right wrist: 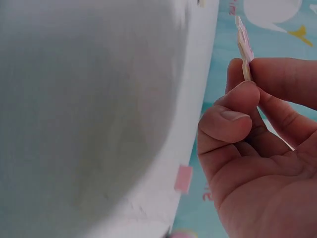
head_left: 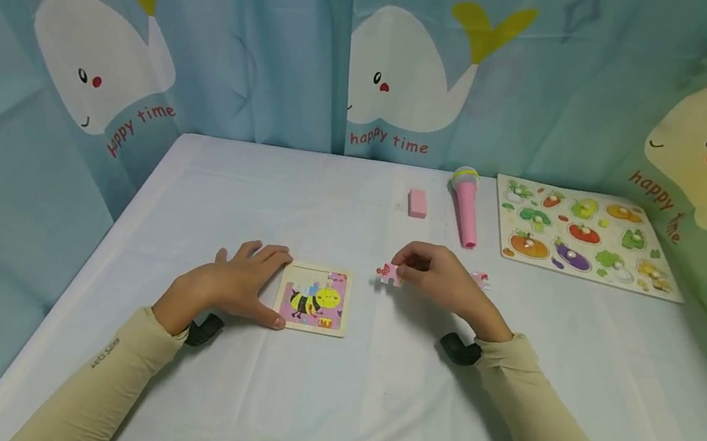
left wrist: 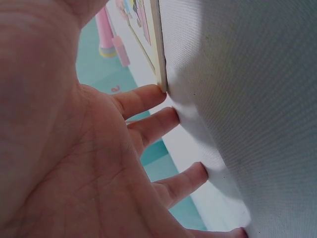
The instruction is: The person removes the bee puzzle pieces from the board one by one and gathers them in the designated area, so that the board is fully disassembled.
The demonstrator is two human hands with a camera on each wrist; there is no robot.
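A small wooden jigsaw puzzle (head_left: 313,299) with a bee picture lies on the table, its upper left part showing bare wood. My left hand (head_left: 235,285) is spread at its left side, thumb by the near corner and index finger touching the far one. In the left wrist view the fingertips (left wrist: 157,94) rest at the frame and the cloth. Between thumb and fingers, my right hand (head_left: 441,281) pinches a pink puzzle piece (head_left: 389,274) above the table, right of the frame. The right wrist view shows this piece (right wrist: 243,44) edge-on. Another pink piece (head_left: 480,279) lies partly hidden behind that hand.
Toward the back of the white-covered table (head_left: 247,188) lie a pink block (head_left: 417,204) and a pink toy microphone (head_left: 466,211). A vegetable peg board (head_left: 587,238) occupies the back right. Curtains with whales (head_left: 412,68) hang around the table.
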